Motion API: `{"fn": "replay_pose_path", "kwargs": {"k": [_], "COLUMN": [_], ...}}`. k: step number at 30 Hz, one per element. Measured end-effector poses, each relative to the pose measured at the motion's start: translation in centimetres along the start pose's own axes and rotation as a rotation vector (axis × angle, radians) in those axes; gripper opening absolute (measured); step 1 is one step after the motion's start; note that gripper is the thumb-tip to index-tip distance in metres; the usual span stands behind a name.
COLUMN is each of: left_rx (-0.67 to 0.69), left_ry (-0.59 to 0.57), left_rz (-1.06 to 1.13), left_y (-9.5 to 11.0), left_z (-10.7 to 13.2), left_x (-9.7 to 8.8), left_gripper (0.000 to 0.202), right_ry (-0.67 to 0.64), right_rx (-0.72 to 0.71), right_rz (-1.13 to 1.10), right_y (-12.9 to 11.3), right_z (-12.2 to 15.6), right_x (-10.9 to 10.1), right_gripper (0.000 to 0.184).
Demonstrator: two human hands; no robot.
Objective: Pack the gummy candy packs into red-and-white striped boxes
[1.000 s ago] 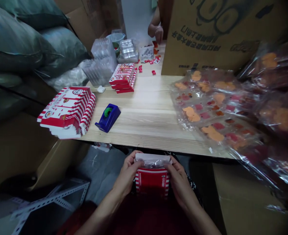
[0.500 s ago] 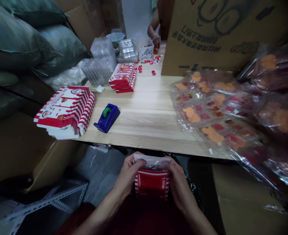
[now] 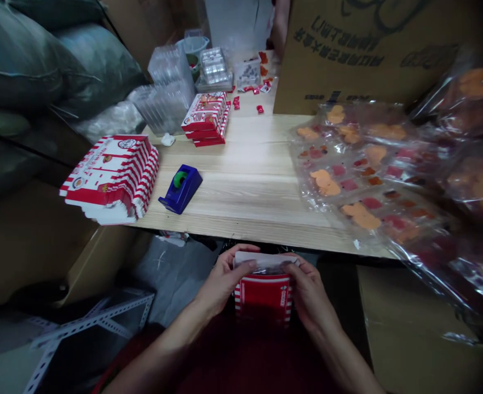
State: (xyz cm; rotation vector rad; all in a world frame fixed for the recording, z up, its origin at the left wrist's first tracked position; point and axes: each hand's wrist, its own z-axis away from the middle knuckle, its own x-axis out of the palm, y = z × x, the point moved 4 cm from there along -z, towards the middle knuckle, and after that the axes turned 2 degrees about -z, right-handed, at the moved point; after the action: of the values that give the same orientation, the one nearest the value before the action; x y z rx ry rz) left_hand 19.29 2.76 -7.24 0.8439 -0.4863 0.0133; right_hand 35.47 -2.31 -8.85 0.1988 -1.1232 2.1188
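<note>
A red box with striped red-and-white sides (image 3: 265, 298) is held upright below the table's front edge. Its white top flap stands up, and clear plastic shows in the opening. My left hand (image 3: 230, 276) grips the box's left upper corner, thumb over the opening and fingers behind the flap. On the right upper corner, my right hand (image 3: 310, 283) is closed in the same way. The lower part of the box fades into shadow. Nearest on the table is a blue tape dispenser (image 3: 183, 191) with a green roll.
Flat striped cartons (image 3: 110, 175) are stacked at the table's left edge, with filled boxes (image 3: 207, 120) behind. Clear plastic trays (image 3: 165, 90) stand farther back. Bagged orange and red pieces (image 3: 364, 164) cover the right side, before a large cardboard box (image 3: 340, 65). A person's arm shows behind.
The view has shifted slightly. Both hands keep their grip on the box, with thumbs moved a little inward at the opening. The person's hand at the back has gone from sight.
</note>
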Motion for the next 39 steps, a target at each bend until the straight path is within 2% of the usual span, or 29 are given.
{"fn": "replay_pose_path", "kwargs": {"k": [2, 4, 7, 13, 16, 20, 26, 30, 34, 39], "left_rx": [0.022, 0.054, 0.066, -0.041, -0.060, -0.093, -0.085, -0.069, -0.050, -0.048], "left_ry": [-0.063, -0.064, -0.007, 0.152, 0.197, 0.128, 0.102, 0.088, 0.055, 0.053], "left_rz": [0.085, 0.165, 0.199, 0.260, 0.251, 0.197, 0.179, 0.187, 0.178, 0.195], "left_y": [0.5, 0.8, 0.4, -1.5, -1.6, -1.2, -0.9, -0.9, -1.0, -1.1], "left_z": [0.4, 0.7, 0.9, 0.4, 0.1, -0.3, -0.5, -0.7, -0.9, -1.2], "left_x": [-0.5, -1.2, -1.8, -1.8, -2.3, -2.6, -2.5, -2.4, -2.2, -2.0], "left_gripper": [0.037, 0.035, 0.029, 0.024, 0.019, 0.023, 0.030, 0.035, 0.033, 0.033], "right_ry": [-0.012, -0.026, -0.049, -0.071, -0.164, -0.303, -0.371, -0.351, -0.439, -0.467], "right_rx": [-0.006, -0.003, -0.008, 0.011, 0.068, 0.062, 0.039, 0.041, 0.058, 0.097], "right_rz": [-0.001, 0.004, 0.020, 0.047, 0.018, -0.006, 0.173, 0.235, 0.097, 0.038], "right_y": [-0.1, -0.2, -0.1, 0.2, -0.2, -0.7, -1.1, -1.3, -1.2, -1.1], "right_z": [-0.3, -0.3, -0.1, 0.2, 0.2, 0.0, 0.1, 0.2, -0.2, -0.7], "right_x": [-0.3, -0.4, -0.1, 0.4, 0.2, -0.4, -0.8, -0.8, -0.6, -0.7], "right_gripper": [0.019, 0.018, 0.018, 0.023, 0.034, 0.048, 0.062, 0.061, 0.059, 0.051]}}
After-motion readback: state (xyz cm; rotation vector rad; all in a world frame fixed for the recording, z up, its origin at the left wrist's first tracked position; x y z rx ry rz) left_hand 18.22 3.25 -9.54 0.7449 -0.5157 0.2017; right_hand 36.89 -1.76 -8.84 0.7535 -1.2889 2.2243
